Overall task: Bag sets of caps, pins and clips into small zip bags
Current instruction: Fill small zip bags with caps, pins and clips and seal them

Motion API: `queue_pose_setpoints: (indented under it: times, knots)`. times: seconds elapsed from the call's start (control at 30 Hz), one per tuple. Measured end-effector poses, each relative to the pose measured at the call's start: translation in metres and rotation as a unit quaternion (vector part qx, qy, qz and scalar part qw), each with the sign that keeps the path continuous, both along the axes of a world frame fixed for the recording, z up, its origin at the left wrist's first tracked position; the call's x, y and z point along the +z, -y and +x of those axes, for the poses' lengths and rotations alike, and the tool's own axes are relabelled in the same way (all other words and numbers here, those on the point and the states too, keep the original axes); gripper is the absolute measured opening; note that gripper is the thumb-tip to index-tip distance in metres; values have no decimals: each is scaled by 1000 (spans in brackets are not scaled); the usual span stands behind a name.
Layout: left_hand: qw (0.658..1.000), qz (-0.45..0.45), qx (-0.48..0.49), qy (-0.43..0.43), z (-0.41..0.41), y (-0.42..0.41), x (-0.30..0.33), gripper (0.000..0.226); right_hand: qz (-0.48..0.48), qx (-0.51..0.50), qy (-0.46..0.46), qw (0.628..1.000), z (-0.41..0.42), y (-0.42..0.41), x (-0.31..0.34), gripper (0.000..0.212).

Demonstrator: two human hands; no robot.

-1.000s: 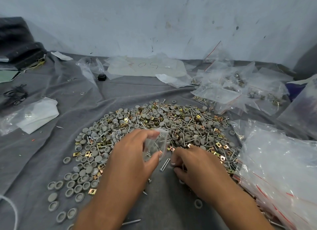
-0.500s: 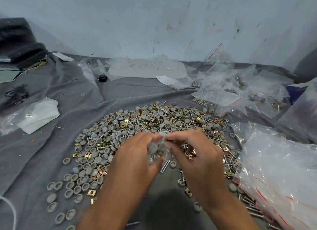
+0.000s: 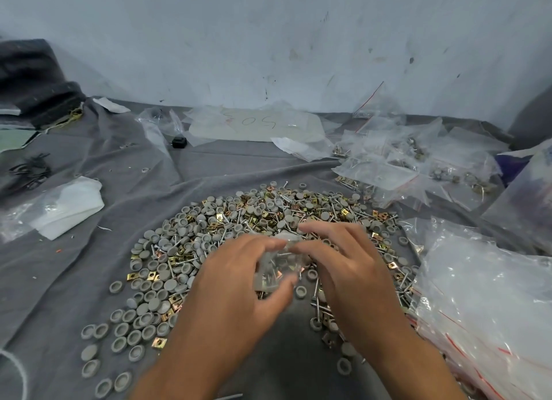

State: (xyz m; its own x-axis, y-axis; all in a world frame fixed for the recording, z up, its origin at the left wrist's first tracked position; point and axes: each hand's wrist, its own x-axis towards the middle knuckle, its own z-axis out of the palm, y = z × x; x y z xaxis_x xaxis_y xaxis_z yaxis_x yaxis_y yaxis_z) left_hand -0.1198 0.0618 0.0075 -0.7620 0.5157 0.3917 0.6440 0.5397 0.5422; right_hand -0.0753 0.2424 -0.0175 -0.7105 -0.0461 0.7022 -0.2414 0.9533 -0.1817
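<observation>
Grey cloth (image 3: 89, 250) under parts; scuffed white wall (image 3: 268, 41).

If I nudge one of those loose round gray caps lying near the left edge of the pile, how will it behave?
The gray caps look small and hollow, so probably light and easily slid. They lie flat on wrinkled gray cloth, so likely to drag rather than roll.

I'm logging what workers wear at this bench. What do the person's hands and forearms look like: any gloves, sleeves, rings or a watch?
Both are bare. The left hand and the right hand wear no gloves, and no rings show on the fingers in view. Both forearms are uncovered down to the bottom edge of the picture: no sleeve, watch or wristband shows. The fingernails look short and unpainted, though the fingertips are a little blurred.
</observation>
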Motion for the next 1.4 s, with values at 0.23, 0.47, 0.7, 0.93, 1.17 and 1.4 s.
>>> queue_pose_setpoints:
  times: [0.23,0.47,0.7,0.93,1.17,1.4]
  knots:
    - [983,157,-8,-92,-3,6,7,18,-138,38,-112,983,6,1,18,14]
    - [922,344,-1,179,-4,4,9,19,-535,122,-8,836,17,7,26,21]
    - [950,249,12,188,-5,-2,-1,32,-572,126,71,807,10,12,16,18]
    - [966,218,24,139,-5,-5,-3,32,-562,129,111,810,9,18,11,17]
    - [960,229,-7,160,-5,-5,2,28,-535,129,115,827,11,23,10,27]
    - [945,258,-11,199,-4,-6,3,35,-525,132,88,837,12,23,12,23]
